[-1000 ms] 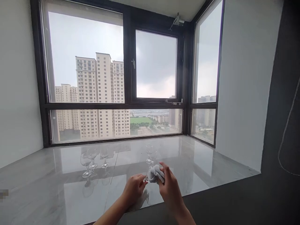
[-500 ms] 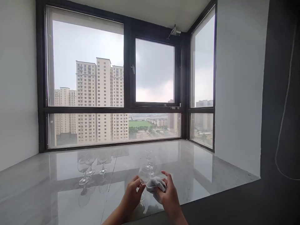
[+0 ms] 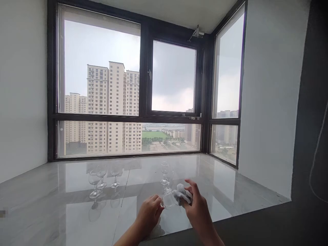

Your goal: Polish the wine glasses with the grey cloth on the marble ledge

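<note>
My left hand [image 3: 151,211] is closed on a clear stemmed glass [image 3: 167,200], which it holds tilted sideways above the sill with the bowl toward the right. The fingers hide most of the stem and foot. In my right hand [image 3: 198,203] is a bunched grey-white cloth [image 3: 181,194], up against the rim side of the bowl; the index finger is raised off it. How far the cloth reaches into the bowl I cannot tell. Just beyond the hands, two more stemmed glasses stand upright, a farther glass [image 3: 164,167] and a nearer glass [image 3: 168,186] partly behind the held one.
Three stemmed glasses [image 3: 94,179] stand upright at the left on the glossy marble sill [image 3: 89,218], which mirrors them. The window frame [image 3: 128,119] borders the sill at the back. Its front edge slants up to the right, below a white wall [image 3: 269,102].
The held glass has tipped over to the right. My right hand with the cloth has moved right, away from my left hand. The view has shifted slightly.
</note>
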Demonstrator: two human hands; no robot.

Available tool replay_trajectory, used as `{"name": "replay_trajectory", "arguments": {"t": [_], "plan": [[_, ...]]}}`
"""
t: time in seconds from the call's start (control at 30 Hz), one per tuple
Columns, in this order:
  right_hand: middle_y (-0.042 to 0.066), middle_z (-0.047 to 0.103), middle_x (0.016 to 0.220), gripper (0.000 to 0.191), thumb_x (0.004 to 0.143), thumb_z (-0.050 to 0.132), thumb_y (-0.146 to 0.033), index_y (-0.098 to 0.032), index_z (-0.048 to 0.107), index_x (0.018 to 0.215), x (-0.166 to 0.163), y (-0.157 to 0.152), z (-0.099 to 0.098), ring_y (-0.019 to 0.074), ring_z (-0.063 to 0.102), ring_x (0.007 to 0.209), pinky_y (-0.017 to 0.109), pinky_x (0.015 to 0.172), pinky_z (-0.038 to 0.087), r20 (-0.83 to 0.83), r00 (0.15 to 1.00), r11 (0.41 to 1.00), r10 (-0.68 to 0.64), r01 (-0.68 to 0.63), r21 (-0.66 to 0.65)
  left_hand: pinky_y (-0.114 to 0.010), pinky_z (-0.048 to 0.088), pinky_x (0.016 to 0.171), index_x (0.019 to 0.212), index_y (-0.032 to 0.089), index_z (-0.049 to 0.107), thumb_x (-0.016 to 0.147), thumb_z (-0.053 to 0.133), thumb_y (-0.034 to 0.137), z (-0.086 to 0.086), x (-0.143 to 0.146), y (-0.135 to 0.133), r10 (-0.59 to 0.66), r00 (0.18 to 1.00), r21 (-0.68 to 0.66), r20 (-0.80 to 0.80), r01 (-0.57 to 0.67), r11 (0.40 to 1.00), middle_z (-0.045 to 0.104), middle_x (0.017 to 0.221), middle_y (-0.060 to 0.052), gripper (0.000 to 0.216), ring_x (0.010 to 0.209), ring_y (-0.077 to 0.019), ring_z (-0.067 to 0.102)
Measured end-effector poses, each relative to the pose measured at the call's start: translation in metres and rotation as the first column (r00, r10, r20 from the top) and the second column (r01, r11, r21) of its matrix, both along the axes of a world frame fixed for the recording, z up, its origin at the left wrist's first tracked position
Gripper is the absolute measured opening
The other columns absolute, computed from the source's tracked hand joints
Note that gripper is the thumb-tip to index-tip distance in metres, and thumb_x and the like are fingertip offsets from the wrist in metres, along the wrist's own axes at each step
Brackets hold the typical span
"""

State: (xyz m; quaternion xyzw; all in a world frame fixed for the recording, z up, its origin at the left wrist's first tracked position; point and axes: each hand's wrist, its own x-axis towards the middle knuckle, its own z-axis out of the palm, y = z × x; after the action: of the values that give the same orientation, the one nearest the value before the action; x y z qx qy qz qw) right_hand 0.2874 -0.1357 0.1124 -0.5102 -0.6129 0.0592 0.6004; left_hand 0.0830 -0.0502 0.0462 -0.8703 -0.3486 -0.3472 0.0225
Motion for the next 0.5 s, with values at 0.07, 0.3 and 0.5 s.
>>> {"name": "replay_trajectory", "arguments": {"t": [0.07,0.3,0.5], "plan": [[0.002,0.071,0.09,0.051,0.078,0.059,-0.026,-0.025,0.053,0.128,-0.001,0.001,-0.003,0.0192,0.07,0.079,0.028,0.074,0.054,0.072,0.997,0.999,0.032,-0.03,-0.035,-0.027,0.038,0.062,0.079,0.022,0.058,0.089,0.054,0.015,-0.001,0.0,0.0,-0.004,0.998,0.022,-0.058,0.006,1.0,0.07,0.078,-0.004,0.013,0.072,-0.02,0.063],[-0.006,0.063,0.064,0.061,0.064,0.058,-0.02,-0.02,0.054,0.125,-0.014,0.006,-0.017,0.0154,0.059,0.057,0.023,0.056,0.047,-0.156,0.983,0.983,0.093,-0.116,-0.144,-0.027,0.032,0.057,0.076,0.023,0.057,0.085,0.055,0.012,-0.003,-0.001,0.0,-0.038,0.998,0.093,-0.057,0.043,0.995,0.068,0.069,-0.003,0.014,0.064,-0.0187,0.06],[-0.002,0.069,0.068,0.068,0.056,0.066,-0.022,-0.019,0.056,0.124,-0.012,0.01,-0.022,0.0189,0.064,0.061,0.028,0.057,0.05,-0.412,0.902,0.942,0.131,-0.243,-0.232,-0.025,0.032,0.058,0.072,0.022,0.053,0.081,0.051,0.007,-0.003,0.0,0.0,-0.047,0.997,0.064,-0.063,0.051,0.997,0.065,0.068,-0.002,0.017,0.065,-0.0176,0.058]]}}
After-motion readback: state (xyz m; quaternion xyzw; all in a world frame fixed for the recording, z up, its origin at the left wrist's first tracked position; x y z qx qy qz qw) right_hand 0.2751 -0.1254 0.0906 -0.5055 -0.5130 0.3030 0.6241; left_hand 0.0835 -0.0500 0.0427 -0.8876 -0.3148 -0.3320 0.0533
